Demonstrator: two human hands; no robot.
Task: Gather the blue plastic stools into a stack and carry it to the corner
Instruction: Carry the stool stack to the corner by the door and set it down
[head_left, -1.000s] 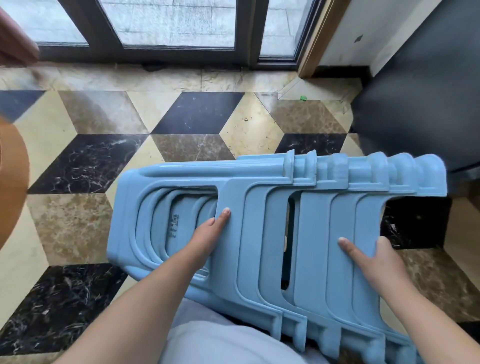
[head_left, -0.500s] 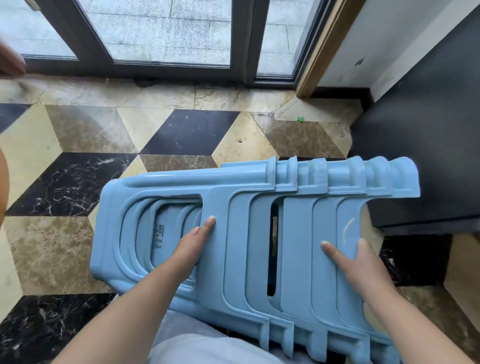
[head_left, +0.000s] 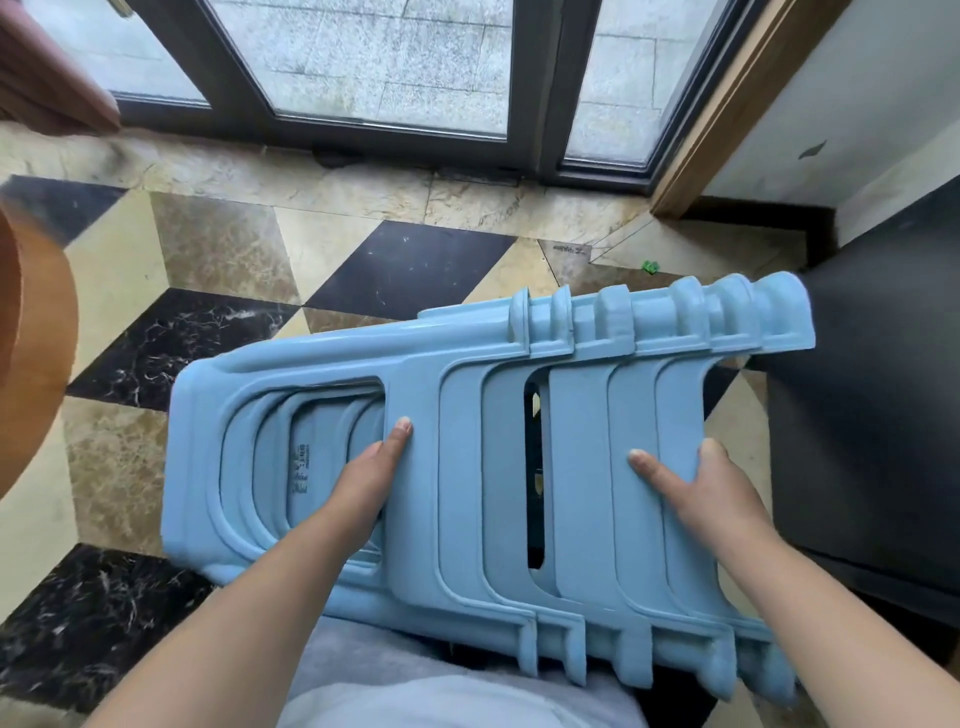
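A stack of several light blue plastic stools (head_left: 467, 457) lies on its side in front of my body, held off the floor, seats at the left and feet at the right. My left hand (head_left: 363, 478) grips the stack at the opening in the outer stool's side, thumb on top, fingers tucked inside. My right hand (head_left: 696, 483) holds the legs near the right end, forefinger and thumb spread on the surface, other fingers hidden under the edge.
Marble-pattern floor tiles (head_left: 405, 265) run to a dark-framed glass door (head_left: 395, 78). The floor corner (head_left: 727, 244) lies beside a wooden door jamb (head_left: 727, 104), with a small green scrap (head_left: 649, 267). A black cabinet (head_left: 872, 405) stands at right, a round wooden table (head_left: 31, 353) at left.
The stack has travelled forward and its right end has tilted up; the door and corner now look closer. Both hands keep the same hold.
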